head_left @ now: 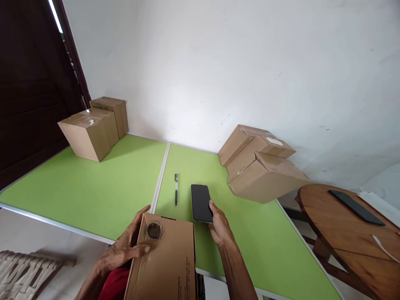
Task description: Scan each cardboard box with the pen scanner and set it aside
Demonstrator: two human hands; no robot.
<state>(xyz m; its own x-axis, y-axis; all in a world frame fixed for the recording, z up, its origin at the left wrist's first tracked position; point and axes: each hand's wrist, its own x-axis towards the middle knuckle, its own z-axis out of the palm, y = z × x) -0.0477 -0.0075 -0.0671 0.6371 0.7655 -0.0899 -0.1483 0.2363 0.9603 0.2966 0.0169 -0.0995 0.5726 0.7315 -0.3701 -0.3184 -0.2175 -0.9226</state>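
My left hand (126, 246) grips the left edge of a brown cardboard box (170, 258), thumb on its top face and fingers along its side. A round dark hole or ring with clear tape around it shows near that box's far left corner, and dark printing runs along its right part. To the right, my right hand (220, 225) is closed on the lower right edge of a smartphone (201, 203) with a dark screen. Whether the phone touches the table I cannot tell. A pen (176, 189) lies on the green table (134, 183) left of the phone.
Several cardboard boxes stand on the table: a left group (93, 133) by the dark door (31, 83) and a right group (265, 171) against the white wall (200, 71). A wooden side table (350, 233) at right holds a dark flat object (356, 207). A woven seat (28, 275) is at lower left.
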